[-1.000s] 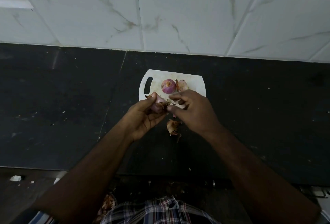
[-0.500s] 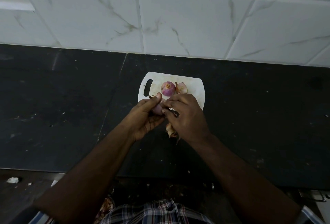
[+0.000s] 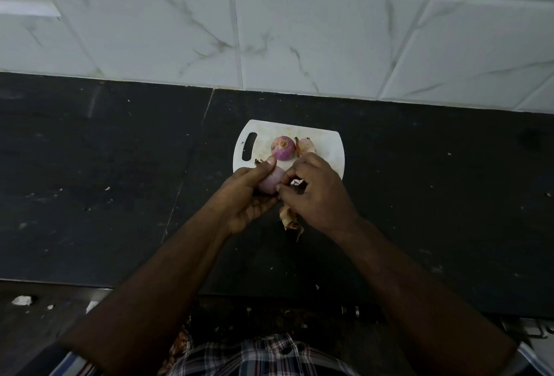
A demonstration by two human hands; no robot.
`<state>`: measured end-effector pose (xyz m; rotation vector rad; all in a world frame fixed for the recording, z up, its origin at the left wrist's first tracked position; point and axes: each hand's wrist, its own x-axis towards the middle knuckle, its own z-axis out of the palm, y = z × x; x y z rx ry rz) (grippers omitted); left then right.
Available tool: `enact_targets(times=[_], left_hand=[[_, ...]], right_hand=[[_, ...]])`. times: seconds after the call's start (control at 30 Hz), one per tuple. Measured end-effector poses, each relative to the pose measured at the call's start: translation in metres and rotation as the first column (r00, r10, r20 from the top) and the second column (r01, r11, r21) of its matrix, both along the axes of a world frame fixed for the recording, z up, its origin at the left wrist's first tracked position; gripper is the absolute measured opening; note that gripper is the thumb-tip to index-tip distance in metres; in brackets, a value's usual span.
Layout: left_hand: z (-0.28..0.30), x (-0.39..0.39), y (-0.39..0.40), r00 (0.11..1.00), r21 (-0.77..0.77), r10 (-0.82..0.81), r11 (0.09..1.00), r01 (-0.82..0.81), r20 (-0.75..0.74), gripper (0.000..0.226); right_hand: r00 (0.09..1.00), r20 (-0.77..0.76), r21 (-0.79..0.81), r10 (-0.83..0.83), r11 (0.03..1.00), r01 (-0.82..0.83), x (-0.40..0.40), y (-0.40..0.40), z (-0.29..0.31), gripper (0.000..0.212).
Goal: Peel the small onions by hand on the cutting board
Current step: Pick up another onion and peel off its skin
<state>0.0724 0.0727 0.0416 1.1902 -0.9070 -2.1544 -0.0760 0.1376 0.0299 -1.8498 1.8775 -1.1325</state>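
A small white cutting board with a handle slot lies on the black counter. On it sit a purple onion and a paler onion to its right. My left hand grips a third pinkish onion over the board's near edge, thumb on top. My right hand meets it from the right, fingers curled, and pinches at the onion's skin with thumb and fingertips. Loose brown peel lies below my hands on the counter.
The black counter stretches wide on both sides, with small specks on it. A white marbled tile wall rises behind the board. The counter's front edge runs near my body, with scraps on the floor at the lower left.
My right hand has closed in on the held onion and its fingers now pinch at the skin. My left hand has kept hold of the onion. The two onions on the board stayed put.
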Motion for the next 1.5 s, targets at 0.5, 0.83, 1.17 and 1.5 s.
enact_targets(times=[0.5,0.83,1.17,1.5], left_hand=[[-0.004,0.007,-0.003,0.999,0.112,0.039,0.993,-0.04,0.013,0.054],[-0.014,0.02,-0.009,0.995,0.15,-0.063,0.986,0.075,-0.08,0.055],[-0.019,0.021,-0.008,0.986,0.121,-0.121,0.984,0.134,-0.113,0.055],[-0.021,0.021,-0.008,0.962,-0.008,-0.213,0.977,0.214,-0.17,0.054]], right_hand=[[0.913,-0.333,0.058,0.237,0.971,-0.231,-0.026,0.015,-0.013,0.014],[0.997,-0.056,0.166,0.044,0.986,-0.034,-0.038,0.017,-0.008,0.025],[0.991,-0.125,0.039,-0.055,0.997,0.061,-0.002,0.014,-0.012,0.014],[0.983,-0.022,0.086,-0.184,0.979,0.185,-0.003,0.011,-0.014,0.011]])
